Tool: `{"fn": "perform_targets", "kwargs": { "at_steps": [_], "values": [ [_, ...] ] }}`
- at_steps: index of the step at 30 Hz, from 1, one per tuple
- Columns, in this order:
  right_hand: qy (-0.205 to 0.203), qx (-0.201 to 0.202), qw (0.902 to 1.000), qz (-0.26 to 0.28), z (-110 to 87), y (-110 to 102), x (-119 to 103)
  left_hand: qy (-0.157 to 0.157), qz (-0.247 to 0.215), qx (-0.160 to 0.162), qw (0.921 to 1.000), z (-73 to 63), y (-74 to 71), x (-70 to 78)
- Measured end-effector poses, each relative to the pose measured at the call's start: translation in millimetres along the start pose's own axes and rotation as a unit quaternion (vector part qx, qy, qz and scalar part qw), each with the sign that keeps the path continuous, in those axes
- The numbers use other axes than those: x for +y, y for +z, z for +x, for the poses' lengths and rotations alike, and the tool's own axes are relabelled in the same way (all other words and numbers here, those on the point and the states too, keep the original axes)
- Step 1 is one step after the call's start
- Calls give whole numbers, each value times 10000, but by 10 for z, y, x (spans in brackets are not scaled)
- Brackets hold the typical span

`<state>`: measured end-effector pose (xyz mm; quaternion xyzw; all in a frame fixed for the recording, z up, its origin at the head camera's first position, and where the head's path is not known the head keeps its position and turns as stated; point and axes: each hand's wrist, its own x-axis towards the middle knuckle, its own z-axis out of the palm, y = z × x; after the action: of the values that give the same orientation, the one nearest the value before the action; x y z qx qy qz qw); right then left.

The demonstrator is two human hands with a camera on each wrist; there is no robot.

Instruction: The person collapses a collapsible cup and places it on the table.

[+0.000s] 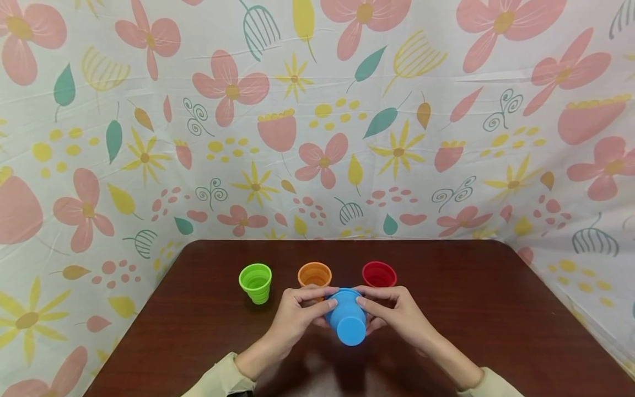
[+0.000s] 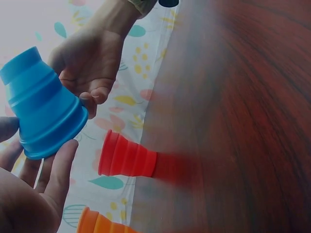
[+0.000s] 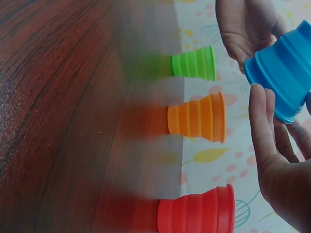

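Observation:
Both hands hold a blue collapsible cup (image 1: 347,317) in the air above the front middle of the table, its base tipped toward me and its wide rim facing away. My left hand (image 1: 292,314) grips it from the left, thumb on the side wall and fingers along the rim. From the right, my right hand (image 1: 404,314) holds it the same way. In the left wrist view the ribbed blue wall (image 2: 43,104) shows between the two hands. The right wrist view has the cup (image 3: 284,70) at its upper right, fingertips at the rim.
Behind the hands, a green cup (image 1: 256,282), an orange cup (image 1: 315,272) and a red cup (image 1: 379,274) stand upright in a row on the dark brown wooden table (image 1: 476,309). A white floral cloth (image 1: 317,110) hangs behind the table and along its sides.

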<state>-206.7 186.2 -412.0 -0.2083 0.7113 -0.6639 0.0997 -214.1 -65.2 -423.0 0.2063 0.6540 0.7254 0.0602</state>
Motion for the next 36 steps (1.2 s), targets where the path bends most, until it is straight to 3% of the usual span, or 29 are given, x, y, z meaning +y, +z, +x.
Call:
{"fn": "perform_targets", "kwargs": {
  "at_steps": [8,15,29,36],
  "values": [
    [59,5,10000,8,15,6,6,47,275,-6,9996,1,-18,-15],
    [-50,22,10000,43,23,6,22,179,157,-50,9997,13,-21,-36],
    [-149,82,9998,79,13,11,28,303,386,-24,9988,7,-17,-52],
    [-228,-259,9987,386,-20,-19,54,566,550,100,9968,-4,-2,-52]
  ]
}}
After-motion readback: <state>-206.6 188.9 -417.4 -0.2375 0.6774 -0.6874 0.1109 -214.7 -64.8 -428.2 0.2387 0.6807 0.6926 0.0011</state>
